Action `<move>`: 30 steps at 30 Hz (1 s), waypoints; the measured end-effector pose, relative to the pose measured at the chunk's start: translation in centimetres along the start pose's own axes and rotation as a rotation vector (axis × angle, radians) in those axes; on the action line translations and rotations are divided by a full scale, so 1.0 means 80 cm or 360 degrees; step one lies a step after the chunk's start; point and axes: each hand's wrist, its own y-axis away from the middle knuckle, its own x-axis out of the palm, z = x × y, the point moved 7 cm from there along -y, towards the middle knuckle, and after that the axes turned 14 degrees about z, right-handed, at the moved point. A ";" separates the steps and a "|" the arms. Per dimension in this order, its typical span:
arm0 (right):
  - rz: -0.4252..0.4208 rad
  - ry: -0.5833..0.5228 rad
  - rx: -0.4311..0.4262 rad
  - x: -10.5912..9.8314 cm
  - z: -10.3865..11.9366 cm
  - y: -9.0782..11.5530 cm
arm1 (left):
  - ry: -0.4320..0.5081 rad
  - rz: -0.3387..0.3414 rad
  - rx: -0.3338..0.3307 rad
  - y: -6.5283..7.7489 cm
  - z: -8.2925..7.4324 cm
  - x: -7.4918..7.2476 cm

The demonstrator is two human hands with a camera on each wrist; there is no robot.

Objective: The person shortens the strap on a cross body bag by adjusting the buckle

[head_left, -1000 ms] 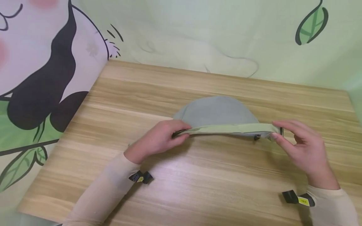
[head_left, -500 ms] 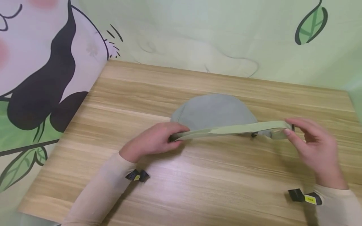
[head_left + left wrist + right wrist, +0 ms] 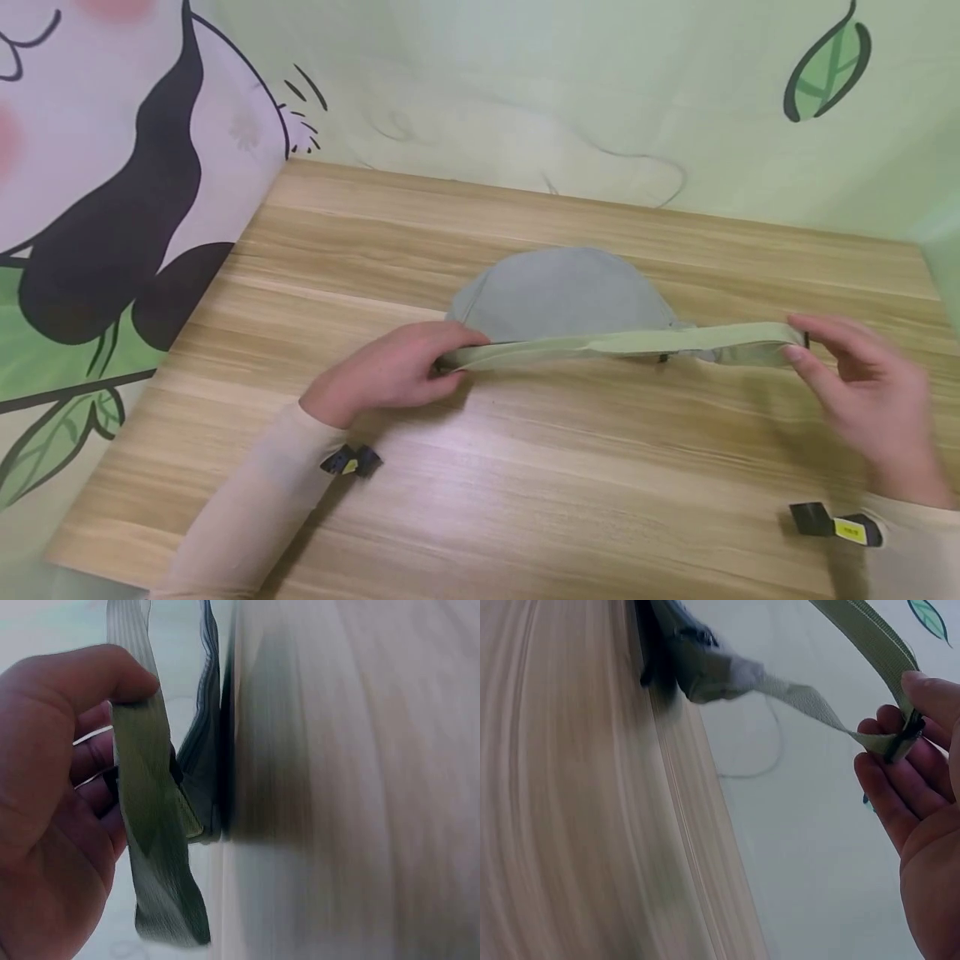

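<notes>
A grey half-moon shoulder bag (image 3: 562,292) lies on the wooden table with its rounded side away from me. Its pale green strap (image 3: 637,340) stretches along the near edge between both hands. My left hand (image 3: 397,362) pinches the strap at the bag's left end; in the left wrist view a loose strap loop hangs below the thumb. At the right, my right hand (image 3: 873,392) holds the strap's looped end between thumb and fingers. A black slider buckle (image 3: 906,736) sits in that loop by the fingertips. A small dark zipper pull (image 3: 663,358) shows under the strap.
The wooden table (image 3: 480,500) meets a pale green printed wall cloth (image 3: 487,83) at the back. A panda print (image 3: 112,183) covers the left side. Each sleeve cuff carries a small black device, the left one (image 3: 351,460) and the right one (image 3: 836,525).
The right hand has moved right, drawing the strap's looped end out past the bag. My left hand and the bag have shifted slightly left, and the strap is stretched longer.
</notes>
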 end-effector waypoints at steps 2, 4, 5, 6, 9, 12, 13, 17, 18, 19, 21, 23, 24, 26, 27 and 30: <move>0.0009 0.0010 0.0025 -0.005 -0.004 0.002 | -0.0020 0.0007 0.0018 0.001 0.001 0.000; 0.0016 0.0113 0.0089 -0.010 -0.008 0.005 | -0.0044 0.0021 0.0034 0.002 0.002 0.001; 0.0020 0.0193 0.0124 -0.012 -0.010 0.007 | -0.0056 0.0028 0.0038 0.003 0.003 0.001; 0.0022 0.0253 0.0151 -0.015 -0.012 0.009 | -0.0067 0.0037 0.0042 0.003 0.004 0.001; 0.0033 0.0285 0.0172 -0.021 -0.017 0.012 | -0.0086 0.0049 0.0036 0.006 0.007 0.002; 0.0049 0.0252 0.0163 -0.024 -0.019 0.014 | -0.0100 0.0046 0.0013 0.009 0.010 0.001; 0.0055 0.0252 0.0163 -0.025 -0.019 0.014 | -0.0099 0.0040 0.0004 0.011 0.011 0.000; 0.0047 0.0115 0.0146 -0.030 -0.021 0.017 | -0.0087 -0.0001 -0.0057 0.018 0.018 -0.003; 0.0040 0.0092 0.0151 -0.032 -0.021 0.018 | -0.0082 -0.0017 -0.0070 0.020 0.020 -0.004; 0.0041 0.0035 0.0142 -0.033 -0.022 0.019 | -0.0070 -0.0032 -0.0088 0.021 0.022 -0.005; 0.0050 -0.0060 0.0108 -0.035 -0.024 0.020 | -0.0045 -0.0068 -0.0119 0.024 0.026 -0.007; 0.0061 -0.0037 0.0108 -0.038 -0.024 0.022 | -0.0011 -0.0094 -0.0150 0.026 0.030 -0.009; 0.0065 -0.0026 0.0103 -0.039 -0.025 0.022 | 0.0013 -0.0105 -0.0167 0.027 0.033 -0.010; 0.0082 0.0087 0.0122 -0.042 -0.026 0.023 | 0.0063 -0.0119 -0.0199 0.029 0.037 -0.013; 0.0079 0.0161 0.0153 -0.043 -0.027 0.024 | 0.0087 -0.0122 -0.0217 0.030 0.039 -0.013; 0.0083 0.0253 0.0216 -0.048 -0.030 0.027 | 0.0152 -0.0146 -0.0249 0.031 0.043 -0.015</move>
